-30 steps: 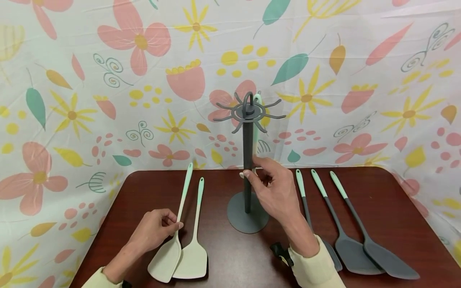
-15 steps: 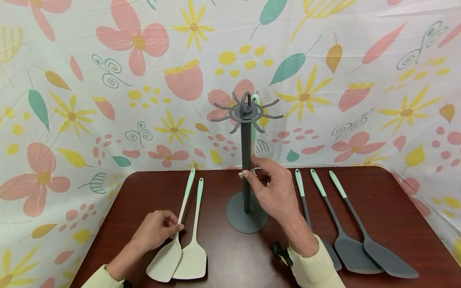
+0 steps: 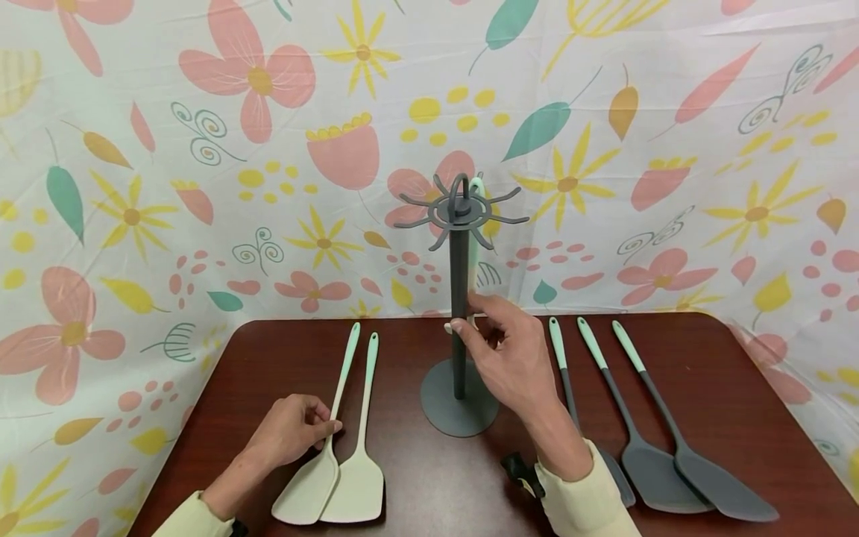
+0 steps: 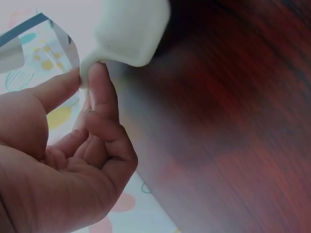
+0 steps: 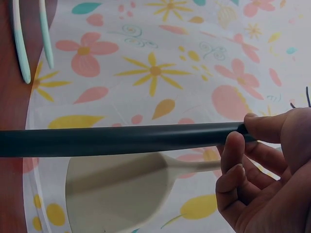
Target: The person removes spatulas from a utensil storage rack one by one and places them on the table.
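My left hand [image 3: 291, 429] pinches a cream spatula with a mint handle end [image 3: 305, 488] by its shaft, just above the blade; the left wrist view shows thumb and fingertips on its neck [image 4: 83, 73]. A second cream spatula [image 3: 359, 485] lies beside it, its blade partly overlapped. In the middle stands a dark grey utensil stand [image 3: 459, 291] with a ring of hooks on top. My right hand [image 3: 513, 365] holds its post between thumb and fingers. Behind the post hangs another cream utensil with a mint handle [image 3: 473, 261]; its broad blade [image 5: 116, 189] shows in the right wrist view.
Three grey utensils with mint handle ends lie on the right: one partly behind my right wrist [image 3: 616, 473], a spatula [image 3: 661, 477] and another [image 3: 725, 481] overlapping it. The brown table [image 3: 416, 477] ends at a flower-patterned cloth [image 3: 268, 186] behind.
The handle end of the spatula in my left hand has sunk slightly toward the table. My right hand and the stand have stayed in place.
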The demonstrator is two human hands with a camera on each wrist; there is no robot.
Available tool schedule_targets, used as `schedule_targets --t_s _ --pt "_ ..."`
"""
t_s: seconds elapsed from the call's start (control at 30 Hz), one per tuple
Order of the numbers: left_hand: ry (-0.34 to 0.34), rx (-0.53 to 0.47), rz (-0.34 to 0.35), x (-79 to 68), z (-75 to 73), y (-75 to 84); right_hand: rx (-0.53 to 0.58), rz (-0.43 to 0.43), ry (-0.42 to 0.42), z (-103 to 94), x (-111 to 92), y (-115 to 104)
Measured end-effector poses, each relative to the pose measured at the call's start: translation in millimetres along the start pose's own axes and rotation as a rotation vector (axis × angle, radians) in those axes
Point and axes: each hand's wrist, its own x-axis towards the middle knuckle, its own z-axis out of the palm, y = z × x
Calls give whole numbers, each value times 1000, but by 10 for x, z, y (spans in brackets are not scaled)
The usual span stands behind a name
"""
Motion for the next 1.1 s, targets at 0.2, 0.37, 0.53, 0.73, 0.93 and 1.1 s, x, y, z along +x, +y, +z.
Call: schedule_targets --t_s 0.2,0.37,0.53,0.73,0.93,1.1 --pt "-20 2 -15 -13 19 -36 -6 14 -6 1 -11 -3" --pt "-15 -1 -26 -9 40 -62 -2 11 -7 4 -7 0" --pt "-4 -10 -31 6 53 -72 5 7 -2 6 -6 -3" --pt "0 2 -68 0 68 -76 12 10 -4 5 -18 -10" --pt "7 -9 -68 4 77 -73 5 8 3 5 -16 -4" --pt "4 -9 -60 7 80 -79 12 0 2 4 -13 -3"
